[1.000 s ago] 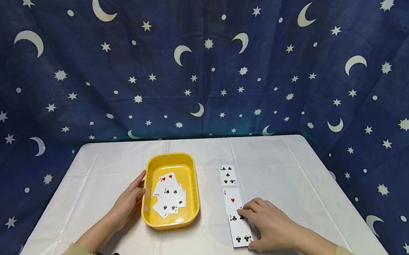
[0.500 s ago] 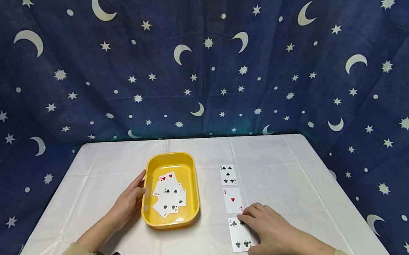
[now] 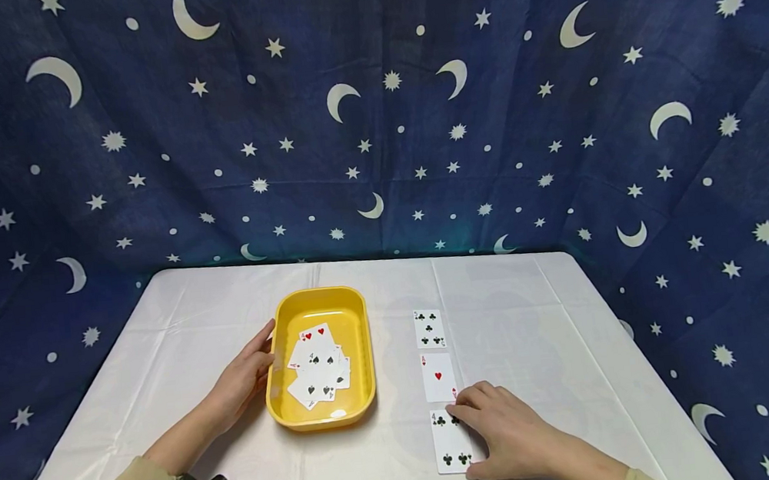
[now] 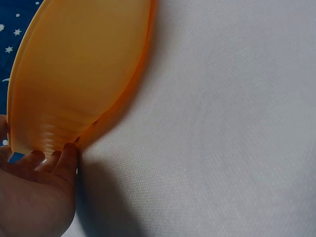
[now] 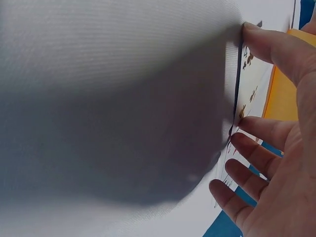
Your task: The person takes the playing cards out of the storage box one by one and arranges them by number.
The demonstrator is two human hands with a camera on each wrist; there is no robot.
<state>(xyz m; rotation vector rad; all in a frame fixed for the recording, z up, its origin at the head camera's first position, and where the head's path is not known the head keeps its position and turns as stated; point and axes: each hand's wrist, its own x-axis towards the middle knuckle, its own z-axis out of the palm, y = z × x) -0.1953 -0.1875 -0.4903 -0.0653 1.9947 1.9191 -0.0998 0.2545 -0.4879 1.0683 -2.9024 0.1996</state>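
Note:
My right hand (image 3: pixel 507 433) grips a four of clubs (image 3: pixel 446 443) by its ends on the white table, thumb at the near edge and index finger at the far edge. The other fingers are spread apart in the right wrist view. Just beyond that card lies an ace of hearts (image 3: pixel 438 378), and farther off a five of clubs (image 3: pixel 429 330), all face up in one column. My left hand (image 3: pixel 242 385) rests against the left side of a yellow tray (image 3: pixel 314 301), its fingertips on the outer wall in the left wrist view.
Inside the tray lies a loose, overlapping heap of playing cards (image 3: pixel 316 366), hearts and spades showing. The white cloth-covered table (image 3: pixel 503 313) ends at a dark blue curtain (image 3: pixel 373 117) with moons and stars.
My right hand has slid the four of clubs toward me, off the ace of hearts it overlapped, leaving a small gap. Since half a second ago little has moved. My left hand stays at the tray.

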